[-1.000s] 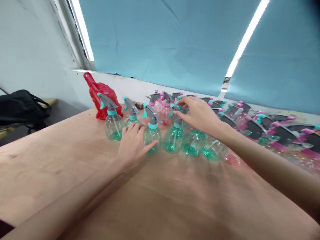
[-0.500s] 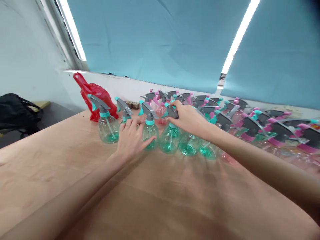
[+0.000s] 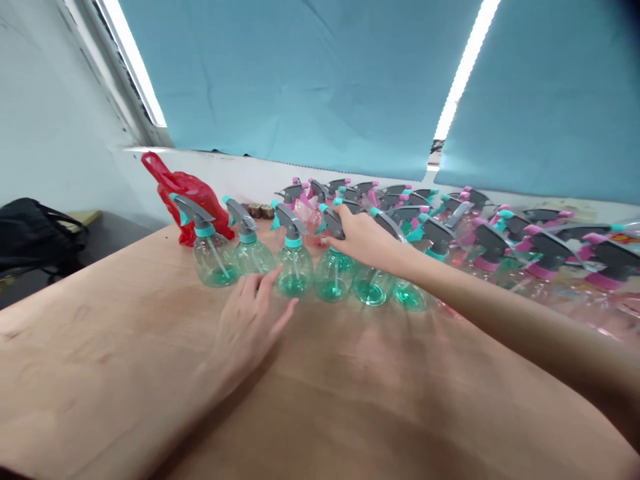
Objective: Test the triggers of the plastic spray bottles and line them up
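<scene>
Several clear green spray bottles with grey and turquoise trigger heads stand in a row on the table. My right hand (image 3: 361, 233) has its fingers around the grey head of one spray bottle (image 3: 334, 283), which stands upright; part of the grip is hidden behind the hand. In front of the row, my left hand (image 3: 250, 317) is open, fingers apart, holding nothing. Nearest to it are a second spray bottle (image 3: 295, 270) and a third spray bottle (image 3: 253, 257). At the row's left end stands another green spray bottle (image 3: 213, 260).
Many pink-headed spray bottles (image 3: 545, 257) crowd the right and back of the wooden table (image 3: 350, 400). A red plastic bag (image 3: 193, 193) sits at the back left, with small blocks (image 3: 261, 211) beside it. Off the table at left is a black bag (image 3: 37, 230).
My left hand has drawn back from the bottles toward me. My right hand has come down onto the head of one green bottle. The view has shifted slightly.
</scene>
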Demonstrator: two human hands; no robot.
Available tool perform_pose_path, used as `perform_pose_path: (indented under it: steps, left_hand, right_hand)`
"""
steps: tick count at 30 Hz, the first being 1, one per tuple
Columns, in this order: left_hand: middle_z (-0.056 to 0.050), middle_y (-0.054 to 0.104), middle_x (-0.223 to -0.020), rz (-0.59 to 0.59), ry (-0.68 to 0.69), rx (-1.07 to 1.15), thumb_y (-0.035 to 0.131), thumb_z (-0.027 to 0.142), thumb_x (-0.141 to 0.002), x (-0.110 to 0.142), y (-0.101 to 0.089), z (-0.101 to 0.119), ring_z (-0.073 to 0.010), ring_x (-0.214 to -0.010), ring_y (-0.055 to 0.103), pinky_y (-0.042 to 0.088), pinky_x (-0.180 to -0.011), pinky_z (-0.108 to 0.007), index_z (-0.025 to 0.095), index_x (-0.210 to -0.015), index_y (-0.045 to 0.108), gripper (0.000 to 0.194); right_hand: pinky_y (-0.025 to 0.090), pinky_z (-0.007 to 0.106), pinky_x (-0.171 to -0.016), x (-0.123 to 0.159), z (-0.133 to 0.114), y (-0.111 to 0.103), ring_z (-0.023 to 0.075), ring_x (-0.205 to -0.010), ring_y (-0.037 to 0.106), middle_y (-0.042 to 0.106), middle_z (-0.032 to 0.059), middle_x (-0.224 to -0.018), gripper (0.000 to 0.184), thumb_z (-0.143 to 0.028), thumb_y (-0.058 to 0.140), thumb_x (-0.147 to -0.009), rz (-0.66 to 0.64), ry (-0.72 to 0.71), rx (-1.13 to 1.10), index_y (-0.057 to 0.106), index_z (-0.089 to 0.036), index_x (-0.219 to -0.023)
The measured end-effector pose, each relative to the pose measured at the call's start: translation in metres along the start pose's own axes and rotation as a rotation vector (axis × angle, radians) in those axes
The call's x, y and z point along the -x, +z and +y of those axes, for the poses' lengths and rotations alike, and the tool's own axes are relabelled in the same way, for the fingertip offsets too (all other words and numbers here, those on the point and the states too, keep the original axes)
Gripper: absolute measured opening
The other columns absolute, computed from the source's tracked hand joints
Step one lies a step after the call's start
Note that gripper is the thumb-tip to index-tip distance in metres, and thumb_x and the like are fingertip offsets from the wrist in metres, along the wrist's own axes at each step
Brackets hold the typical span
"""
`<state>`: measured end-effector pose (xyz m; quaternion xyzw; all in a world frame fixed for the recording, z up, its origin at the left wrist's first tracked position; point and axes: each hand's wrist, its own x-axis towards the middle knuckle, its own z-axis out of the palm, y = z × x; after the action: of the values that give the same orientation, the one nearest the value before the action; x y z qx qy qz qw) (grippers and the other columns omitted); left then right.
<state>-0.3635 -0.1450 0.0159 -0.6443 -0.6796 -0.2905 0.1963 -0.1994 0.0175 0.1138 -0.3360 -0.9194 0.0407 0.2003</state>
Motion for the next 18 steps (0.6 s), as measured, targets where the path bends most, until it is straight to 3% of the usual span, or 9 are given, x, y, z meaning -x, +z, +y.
perform_pose_path:
  steps: [3,6,10,13,18]
  left_hand:
    - [-0.005,0.055,-0.098,-0.118,0.005,0.145,0.046,0.042,-0.096,0.021,0.003,0.012,-0.0251,-0.09,0.06,0.051,-0.075,-0.04,0.024,-0.129,0.042,0.038]
    - [-0.006,0.056,-0.104,-0.172,-0.037,0.241,0.05,0.04,-0.094,0.032,0.01,0.024,-0.0248,-0.096,0.061,0.053,-0.076,-0.038,0.027,-0.129,0.04,0.039]
    - [-0.011,0.054,-0.119,-0.179,-0.124,0.314,0.06,0.046,-0.088,0.036,0.016,0.046,-0.0302,-0.111,0.057,0.052,-0.084,-0.046,0.025,-0.141,0.025,0.067]
    - [-0.014,0.045,-0.138,-0.225,-0.143,0.403,0.067,0.048,-0.082,0.039,0.014,0.071,-0.0343,-0.125,0.048,0.047,-0.095,-0.051,0.028,-0.147,0.015,0.085]
    - [-0.013,0.037,-0.147,-0.289,-0.117,0.534,0.07,0.044,-0.078,0.048,0.019,0.116,-0.0381,-0.13,0.042,0.045,-0.098,-0.055,0.031,-0.146,0.015,0.088]
  right_hand:
    - [0.028,0.028,-0.052,0.004,-0.002,-0.001,0.0215,-0.063,0.054,0.063,0.0132,-0.077,0.05,-0.035,0.051,-0.087,-0.011,-0.001,-0.004,0.046,-0.003,-0.124]
    - [0.027,0.027,-0.051,0.016,-0.007,-0.006,0.0184,-0.057,0.05,0.06,0.0081,-0.072,0.051,-0.036,0.051,-0.086,-0.022,-0.028,-0.025,0.044,-0.004,-0.126]
    - [0.028,0.026,-0.048,0.048,-0.013,-0.017,0.0158,-0.049,0.045,0.056,0.001,-0.061,0.048,-0.034,0.049,-0.087,-0.047,-0.074,-0.057,0.043,-0.008,-0.127]
    - [0.029,0.026,-0.047,0.079,-0.015,-0.027,0.0169,-0.052,0.048,0.058,0.0016,-0.064,0.047,-0.035,0.051,-0.085,-0.055,-0.098,-0.057,0.044,-0.011,-0.126]
    - [0.028,0.026,-0.046,0.131,-0.008,-0.05,0.0178,-0.057,0.053,0.062,0.0023,-0.07,0.039,-0.038,0.053,-0.085,-0.071,-0.053,-0.048,0.048,-0.016,-0.117]
